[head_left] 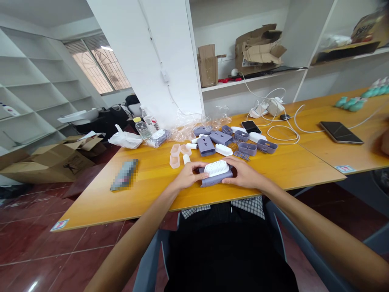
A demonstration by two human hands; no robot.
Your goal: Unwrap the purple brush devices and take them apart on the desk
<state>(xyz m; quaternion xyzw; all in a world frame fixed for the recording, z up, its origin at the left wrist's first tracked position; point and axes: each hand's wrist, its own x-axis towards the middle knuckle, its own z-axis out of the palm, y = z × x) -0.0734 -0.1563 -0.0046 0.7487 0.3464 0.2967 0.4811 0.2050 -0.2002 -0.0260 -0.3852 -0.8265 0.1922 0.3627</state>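
Observation:
Both my hands hold one small grey-purple plastic case (214, 179) with a white ribbed insert (216, 168) on top, resting on the wooden table (146, 190) near its front edge. My left hand (190, 175) grips the case's left end, thumb on the white insert. My right hand (243, 172) wraps the right end, fingers curled around it. Just beyond lie several more grey-purple case parts (223, 140), white inserts (224, 150) and translucent pink caps (178, 154).
A flat dark packet (124, 175) lies at left on the table. Crumpled clear plastic bags (194, 119), a water bottle (142, 128), phones (340, 132), a charger with white cables (275, 107) sit further back. Cardboard boxes (258, 46) fill the shelves and the floor.

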